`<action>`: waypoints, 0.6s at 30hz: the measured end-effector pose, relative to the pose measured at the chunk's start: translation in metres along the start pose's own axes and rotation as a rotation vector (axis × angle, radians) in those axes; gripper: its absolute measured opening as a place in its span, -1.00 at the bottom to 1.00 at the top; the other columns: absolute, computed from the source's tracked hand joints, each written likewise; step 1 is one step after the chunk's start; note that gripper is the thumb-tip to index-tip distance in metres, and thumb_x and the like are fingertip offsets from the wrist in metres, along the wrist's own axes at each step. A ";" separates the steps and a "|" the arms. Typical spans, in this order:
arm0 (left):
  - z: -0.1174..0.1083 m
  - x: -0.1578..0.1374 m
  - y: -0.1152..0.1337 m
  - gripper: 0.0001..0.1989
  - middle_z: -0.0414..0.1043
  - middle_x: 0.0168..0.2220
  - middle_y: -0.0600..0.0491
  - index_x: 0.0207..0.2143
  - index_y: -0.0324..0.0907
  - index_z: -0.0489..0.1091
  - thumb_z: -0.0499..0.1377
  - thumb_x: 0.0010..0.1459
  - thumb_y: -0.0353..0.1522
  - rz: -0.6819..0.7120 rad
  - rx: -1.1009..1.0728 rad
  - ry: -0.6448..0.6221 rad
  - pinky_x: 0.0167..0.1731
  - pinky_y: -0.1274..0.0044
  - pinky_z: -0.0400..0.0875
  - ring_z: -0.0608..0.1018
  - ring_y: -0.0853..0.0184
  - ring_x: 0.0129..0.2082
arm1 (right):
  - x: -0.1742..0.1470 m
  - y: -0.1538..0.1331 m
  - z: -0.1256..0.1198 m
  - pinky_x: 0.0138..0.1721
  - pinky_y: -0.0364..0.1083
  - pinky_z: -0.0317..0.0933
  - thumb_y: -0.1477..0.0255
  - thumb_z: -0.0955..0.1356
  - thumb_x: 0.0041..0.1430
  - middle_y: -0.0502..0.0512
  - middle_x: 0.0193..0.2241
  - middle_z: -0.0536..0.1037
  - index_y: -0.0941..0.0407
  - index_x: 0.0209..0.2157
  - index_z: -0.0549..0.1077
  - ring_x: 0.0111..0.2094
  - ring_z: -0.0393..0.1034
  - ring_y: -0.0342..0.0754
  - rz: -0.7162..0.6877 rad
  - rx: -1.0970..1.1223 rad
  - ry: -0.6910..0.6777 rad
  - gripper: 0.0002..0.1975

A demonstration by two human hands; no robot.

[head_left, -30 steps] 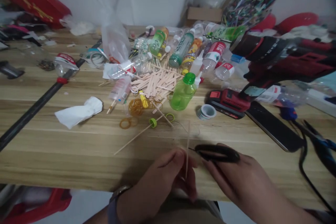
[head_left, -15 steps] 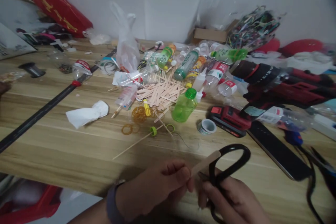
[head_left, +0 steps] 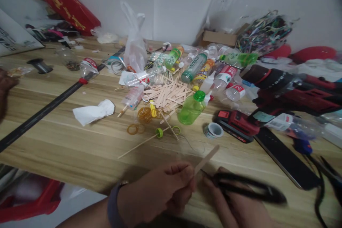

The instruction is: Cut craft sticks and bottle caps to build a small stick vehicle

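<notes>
Pinched between the thumb and fingers of my left hand is a flat wooden craft stick, its rounded end pointing up and to the right. My right hand is closed around black-handled scissors, whose handle is smeared by motion. The scissors' tip lies close beside the stick near my left fingertips; whether they touch I cannot tell. Beyond my hands, a thin wooden skewer passes by a green bottle-cap ring on the wooden table.
A pile of craft sticks lies mid-table by a green bottle and several other plastic bottles. At right are a red-black cordless drill, a solder-like wire spool and a black phone. Another person's hand rests at the left edge.
The scissors' handle has swung down and to the right in my right hand. My left hand still holds the stick. The whole view has shifted slightly; the other person's hand shows more.
</notes>
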State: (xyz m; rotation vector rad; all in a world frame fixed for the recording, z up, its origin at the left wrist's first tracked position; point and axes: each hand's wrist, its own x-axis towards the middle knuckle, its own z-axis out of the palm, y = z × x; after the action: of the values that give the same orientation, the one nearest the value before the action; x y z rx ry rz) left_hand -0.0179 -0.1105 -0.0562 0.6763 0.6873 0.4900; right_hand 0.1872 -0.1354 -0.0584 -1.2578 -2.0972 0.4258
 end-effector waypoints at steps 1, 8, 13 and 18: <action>0.002 -0.001 -0.004 -0.53 0.04 -0.67 0.29 -0.46 -0.12 0.21 0.18 0.11 0.08 -0.008 -0.027 0.000 -0.59 0.56 0.01 0.05 0.50 -0.66 | -0.002 0.003 -0.001 -0.43 -0.18 0.35 0.46 0.25 0.39 0.06 -0.44 0.57 0.10 -0.21 0.50 -0.46 0.48 -0.07 -0.138 -0.099 0.035 -0.82; -0.003 -0.010 0.021 -0.41 0.11 -0.61 0.22 -0.53 -0.14 0.26 0.12 0.10 0.20 0.089 0.302 -0.067 -0.55 0.55 -0.01 0.11 0.46 -0.60 | 0.000 -0.005 -0.004 -0.50 -0.20 0.30 0.16 0.22 0.44 0.04 -0.57 0.54 0.09 -0.38 0.46 -0.54 0.44 -0.09 0.283 0.419 -0.254 -0.60; -0.010 -0.012 0.047 -0.47 0.14 -0.57 0.19 -0.53 -0.16 0.35 0.09 0.21 0.09 0.132 0.580 -0.109 -0.54 0.54 -0.03 0.15 0.44 -0.56 | 0.008 -0.016 0.002 -0.69 -0.25 -0.05 -0.18 0.27 0.22 -0.06 -0.76 0.36 0.11 -0.41 0.34 -0.76 0.07 -0.22 0.687 1.019 -0.575 -0.41; -0.002 -0.008 0.026 -0.49 0.08 -0.59 0.23 -0.50 -0.14 0.25 0.19 0.09 0.12 0.014 0.157 -0.106 -0.51 0.53 -0.05 0.07 0.44 -0.58 | -0.003 -0.010 0.001 -0.51 -0.17 0.29 0.25 0.26 0.40 0.05 -0.57 0.50 0.07 -0.41 0.50 -0.56 0.39 -0.08 0.197 0.164 -0.032 -0.66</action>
State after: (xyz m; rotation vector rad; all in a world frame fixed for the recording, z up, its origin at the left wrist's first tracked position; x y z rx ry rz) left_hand -0.0298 -0.0967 -0.0359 0.8496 0.6258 0.4126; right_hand 0.1813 -0.1423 -0.0544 -1.3721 -1.9275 0.6941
